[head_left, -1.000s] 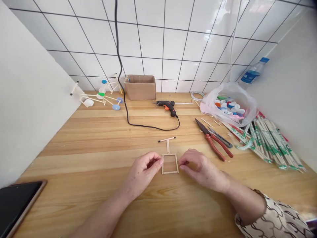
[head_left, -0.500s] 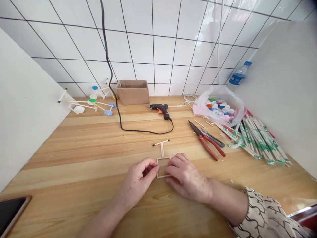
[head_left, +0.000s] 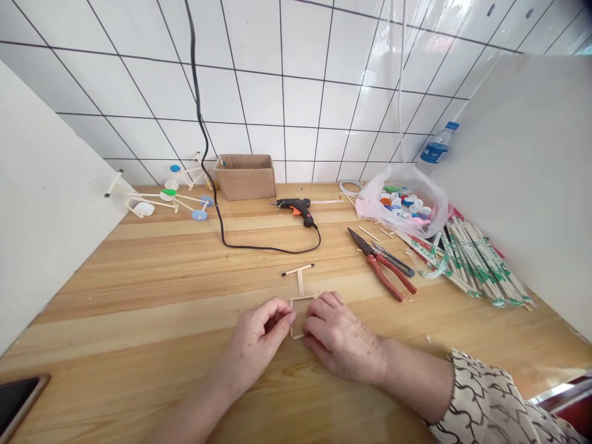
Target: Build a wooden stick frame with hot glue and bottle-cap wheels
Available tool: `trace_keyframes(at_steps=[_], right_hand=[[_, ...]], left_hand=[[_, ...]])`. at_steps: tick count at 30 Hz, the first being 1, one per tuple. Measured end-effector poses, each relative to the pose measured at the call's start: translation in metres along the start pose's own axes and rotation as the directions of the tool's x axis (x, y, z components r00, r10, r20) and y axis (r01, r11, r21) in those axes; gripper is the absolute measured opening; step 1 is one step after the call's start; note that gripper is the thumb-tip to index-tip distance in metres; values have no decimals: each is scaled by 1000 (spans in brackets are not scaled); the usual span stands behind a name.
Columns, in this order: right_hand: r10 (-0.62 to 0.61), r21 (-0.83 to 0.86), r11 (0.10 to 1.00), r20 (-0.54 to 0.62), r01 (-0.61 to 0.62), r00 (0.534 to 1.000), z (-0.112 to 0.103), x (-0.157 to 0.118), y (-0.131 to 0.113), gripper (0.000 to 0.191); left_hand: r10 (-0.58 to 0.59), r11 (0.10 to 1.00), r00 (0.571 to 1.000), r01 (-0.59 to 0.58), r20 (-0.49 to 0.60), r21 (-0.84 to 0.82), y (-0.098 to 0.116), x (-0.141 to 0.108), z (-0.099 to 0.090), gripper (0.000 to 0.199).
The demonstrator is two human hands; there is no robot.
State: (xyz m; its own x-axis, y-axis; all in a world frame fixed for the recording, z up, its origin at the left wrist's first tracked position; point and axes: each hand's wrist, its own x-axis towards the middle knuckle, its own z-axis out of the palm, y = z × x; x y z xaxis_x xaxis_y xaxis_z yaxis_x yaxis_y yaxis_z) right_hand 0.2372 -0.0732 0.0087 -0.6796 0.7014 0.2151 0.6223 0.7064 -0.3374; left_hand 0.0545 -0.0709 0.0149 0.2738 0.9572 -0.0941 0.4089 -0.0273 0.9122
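Observation:
A small rectangular frame of thin wooden sticks (head_left: 303, 298) lies on the table in front of me, with a T-shaped stick piece (head_left: 300, 280) joined to or touching its far side; the crossbar has black ends. My left hand (head_left: 263, 339) pinches the frame's left side between thumb and index finger. Curled over the right side of the frame is my right hand (head_left: 345, 339), its fingers closed on that edge and hiding it. A black glue gun (head_left: 298, 208) lies beyond the T piece. Red-handled pliers (head_left: 382, 265) and small snips (head_left: 395, 258) rest to the right.
A cardboard box (head_left: 245, 177) and stick models with cap wheels (head_left: 169, 194) stand at the back. On the right are a bag of bottle caps (head_left: 402, 203), wrapped sticks (head_left: 485, 262) and a bottle (head_left: 437, 148). A phone (head_left: 21, 401) lies front left; a black cable (head_left: 222, 222) crosses the table.
The view has shifted slightly. My right hand has moved a little left and nearer over the frame, covering more of its right part. My left hand keeps its pinch.

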Motion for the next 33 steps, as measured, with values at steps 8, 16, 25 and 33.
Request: trace_keyframes(at_steps=[8, 16, 25, 33], right_hand=[[-31, -67, 997, 12, 32, 999, 2, 0, -2, 10], [-132, -119, 984, 33, 135, 991, 1, -7, -18, 12], [-139, -115, 983, 68, 146, 988, 7, -9, -17, 10], [-110, -28, 993, 20, 110, 994, 2, -10, -15, 8]], left_hand=[[7, 1000, 1000, -7, 3, 13, -1, 0, 0, 22], [13, 1000, 998, -13, -61, 12, -1, -1, -3, 23], [22, 999, 997, -20, -76, 33, -1, 0, -1, 25], [67, 995, 995, -62, -79, 73, -3, -2, -1, 24]])
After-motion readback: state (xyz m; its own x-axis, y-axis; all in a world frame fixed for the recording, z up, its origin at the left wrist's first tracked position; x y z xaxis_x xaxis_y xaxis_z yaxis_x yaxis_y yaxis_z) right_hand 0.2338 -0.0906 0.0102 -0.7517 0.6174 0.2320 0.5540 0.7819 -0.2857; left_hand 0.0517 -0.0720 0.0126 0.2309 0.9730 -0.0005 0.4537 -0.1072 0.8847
